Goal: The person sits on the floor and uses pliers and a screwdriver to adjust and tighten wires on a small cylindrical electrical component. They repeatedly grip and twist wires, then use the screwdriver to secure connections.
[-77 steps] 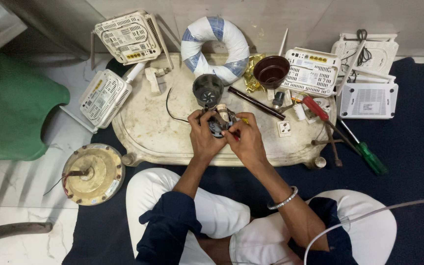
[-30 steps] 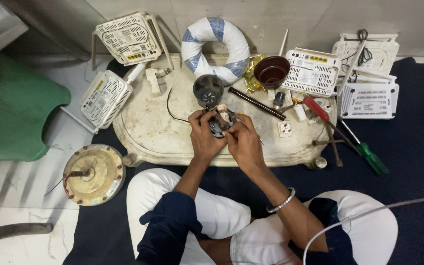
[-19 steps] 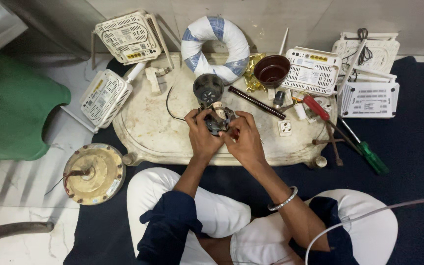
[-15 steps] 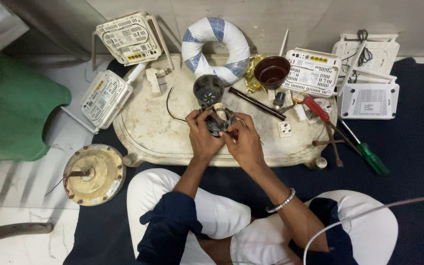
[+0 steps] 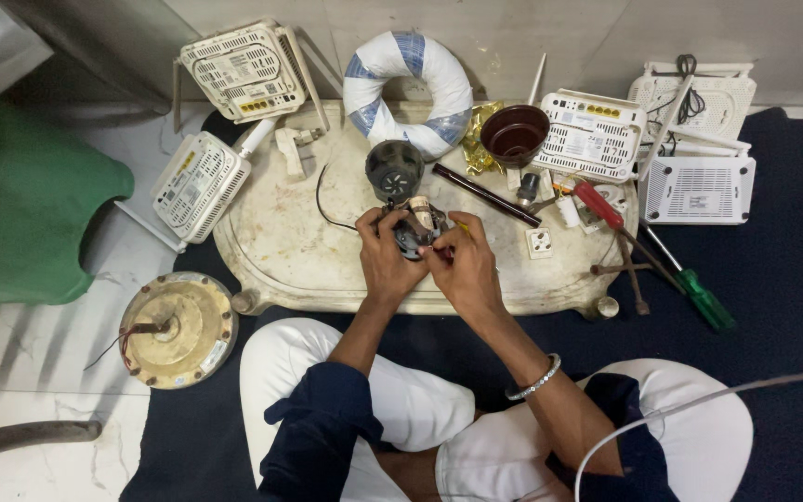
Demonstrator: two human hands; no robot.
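Little has moved: both hands' fingers still pinch the small motor (image 5: 413,232) over the stained tray (image 5: 281,251)

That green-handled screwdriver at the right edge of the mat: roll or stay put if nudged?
The green-handled screwdriver has a round handle and thin shaft, so on a hard floor it would probably roll. It lies flat on the dark mat, which looks soft and would likely damp that. It seems stiff and light, and easy to lift by the handle.

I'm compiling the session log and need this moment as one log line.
left hand: grips small motor | right hand: pinches motor's near side | surface: low tray table | nearby: dark round part, brown bowl
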